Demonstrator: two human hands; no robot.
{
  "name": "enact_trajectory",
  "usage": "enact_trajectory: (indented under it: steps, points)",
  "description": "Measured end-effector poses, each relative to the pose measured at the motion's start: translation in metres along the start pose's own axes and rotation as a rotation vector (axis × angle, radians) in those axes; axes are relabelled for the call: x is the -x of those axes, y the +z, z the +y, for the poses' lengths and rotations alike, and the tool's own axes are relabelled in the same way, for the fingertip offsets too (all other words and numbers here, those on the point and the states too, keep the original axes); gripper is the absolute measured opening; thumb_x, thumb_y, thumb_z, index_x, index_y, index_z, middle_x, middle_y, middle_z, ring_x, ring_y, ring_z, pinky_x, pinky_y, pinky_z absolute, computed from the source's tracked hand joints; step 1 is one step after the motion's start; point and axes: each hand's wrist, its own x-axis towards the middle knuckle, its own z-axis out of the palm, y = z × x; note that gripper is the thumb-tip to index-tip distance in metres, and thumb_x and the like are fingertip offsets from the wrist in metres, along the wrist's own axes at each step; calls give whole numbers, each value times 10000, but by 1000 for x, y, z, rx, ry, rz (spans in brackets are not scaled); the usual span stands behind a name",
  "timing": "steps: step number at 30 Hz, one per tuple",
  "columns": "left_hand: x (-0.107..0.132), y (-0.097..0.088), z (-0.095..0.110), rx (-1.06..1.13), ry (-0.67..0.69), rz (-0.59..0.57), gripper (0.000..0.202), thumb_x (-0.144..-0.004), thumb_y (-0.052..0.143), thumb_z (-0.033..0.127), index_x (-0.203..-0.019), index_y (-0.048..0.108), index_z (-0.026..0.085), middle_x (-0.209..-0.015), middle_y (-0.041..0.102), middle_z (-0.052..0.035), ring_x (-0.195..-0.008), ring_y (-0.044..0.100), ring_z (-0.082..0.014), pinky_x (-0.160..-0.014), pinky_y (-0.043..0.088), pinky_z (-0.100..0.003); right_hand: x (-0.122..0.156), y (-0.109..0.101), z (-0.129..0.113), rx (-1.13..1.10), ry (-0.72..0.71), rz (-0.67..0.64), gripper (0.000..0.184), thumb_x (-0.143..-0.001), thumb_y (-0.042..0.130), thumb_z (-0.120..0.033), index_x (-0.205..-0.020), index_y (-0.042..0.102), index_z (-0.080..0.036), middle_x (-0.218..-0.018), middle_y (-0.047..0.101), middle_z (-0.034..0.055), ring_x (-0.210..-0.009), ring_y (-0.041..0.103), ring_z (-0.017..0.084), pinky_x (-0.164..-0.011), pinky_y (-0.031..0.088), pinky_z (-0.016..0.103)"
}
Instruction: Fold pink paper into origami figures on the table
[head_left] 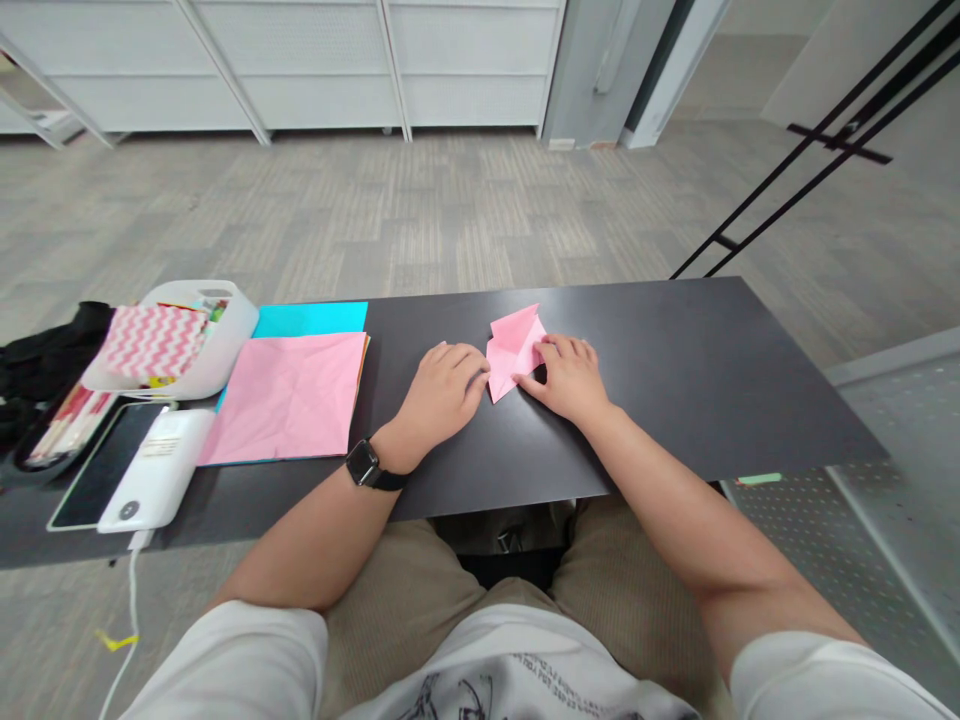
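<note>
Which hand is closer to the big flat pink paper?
Left. The left hand rests just right of the big pink sheet, not touching it; the right hand is farther right, past the small folded paper both hands touch.

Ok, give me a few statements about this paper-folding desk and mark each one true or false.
1. The left hand and the right hand both touch the folded pink paper. True.
2. The watch is on the right wrist. False: it is on the left wrist.
3. The flat pink sheet lies on top of a cyan sheet. True.
4. The white basket stands to the right of the hands. False: it stands to their left, past the flat pink sheet.
</note>
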Motion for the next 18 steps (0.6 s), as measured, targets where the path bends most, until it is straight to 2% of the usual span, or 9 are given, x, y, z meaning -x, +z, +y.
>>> enact_trajectory:
  steps: [2, 5, 10, 14, 18]
  points:
    - [-3, 3, -7, 1, -63, 21, 274, -1063, 483, 219, -1237, 694, 200, -1265, 720, -102, -1212, 638, -278, -1144, 480, -482, 1, 0, -4, 15, 13, -11, 690, -924, 674, -714, -1364, 674, -182, -1491, 614, 229, -1359, 524, 463, -1218, 298, 731]
    - [-5, 8, -16, -13, -132, 23, 299, -1025, 492, 164, -1269, 664, 184, -1296, 712, -123, -1226, 636, -299, -1106, 502, -489, 2, 0, -7, -4, -30, -50, 761, -919, 672, -729, -1436, 621, -173, -1532, 581, 241, -1421, 489, 479, -1244, 215, 797]
    - [-7, 13, -25, 43, -142, 13, 268, -1000, 522, 161, -1190, 700, 221, -1252, 744, -90, -1182, 671, -280, -1087, 522, -474, 4, -3, -5, -91, -213, -172, 782, -936, 686, -686, -1548, 557, -218, -1639, 527, 175, -1552, 400, 459, -1294, 134, 792]
    - [-7, 18, -28, 73, -143, -9, 189, -1000, 568, 210, -1093, 731, 230, -1147, 777, -61, -1088, 701, -261, -1031, 543, -453, 4, -5, -2, -133, -269, -220, 782, -941, 708, -663, -1586, 537, -255, -1683, 495, 145, -1595, 360, 451, -1302, 104, 799]
    - [-6, 21, -26, 67, -138, -22, 185, -1010, 580, 227, -1097, 744, 225, -1149, 781, -55, -1080, 698, -250, -1025, 535, -436, 5, -7, 0, -152, -283, -232, 793, -933, 734, -650, -1596, 539, -260, -1685, 496, 139, -1596, 369, 448, -1308, 118, 792]
